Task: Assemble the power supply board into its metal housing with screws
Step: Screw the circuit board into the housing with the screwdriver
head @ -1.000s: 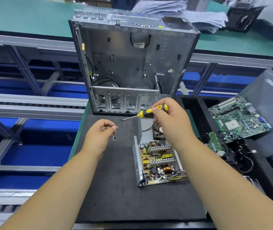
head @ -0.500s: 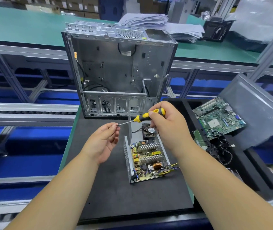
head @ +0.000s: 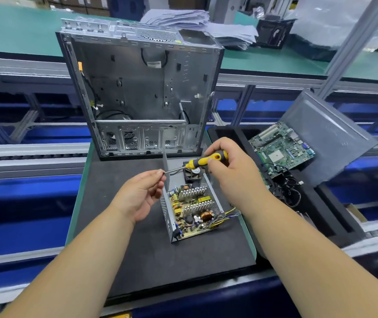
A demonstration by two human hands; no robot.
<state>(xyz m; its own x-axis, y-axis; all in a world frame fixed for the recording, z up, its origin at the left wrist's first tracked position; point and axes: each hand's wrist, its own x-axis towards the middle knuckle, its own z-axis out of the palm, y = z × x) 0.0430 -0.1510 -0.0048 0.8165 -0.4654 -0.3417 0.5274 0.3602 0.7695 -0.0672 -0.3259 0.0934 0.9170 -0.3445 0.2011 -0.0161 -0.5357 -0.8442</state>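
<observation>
**Screwdriver tip meeting the left fingertips above the open power supply**

The power supply board (head: 193,210) is sitting inside its metal housing (head: 169,216), directly below the 2 hands, on the black foam mat (head: 119,237). The board is showing 2 silver finned heatsinks, a copper coil, yellow parts and a bundle of coloured wires trailing out toward the right forearm. The housing is standing open-topped, its perforated left wall upright just beneath the left hand's fingers, with a black fan (head: 194,172) sitting at its far end under the screwdriver shaft.

The right hand (head: 231,171) is curling around the yellow-and-black handle of the screwdriver (head: 203,160), pointing the shaft leftward. The left hand (head: 141,193) is pinching at the shaft's tip with thumb and forefinger; whether a screw is sitting between them cannot be told.

Left of the left hand and nearer than the housing, bare mat is lying open out to the mat's left and front edges. Beyond the grip, an open computer case (head: 137,92) is standing upright at the mat's far edge. Right of the right hand, a green motherboard (head: 279,148) is resting in a black tray (head: 229,134) close beside the mat.
</observation>
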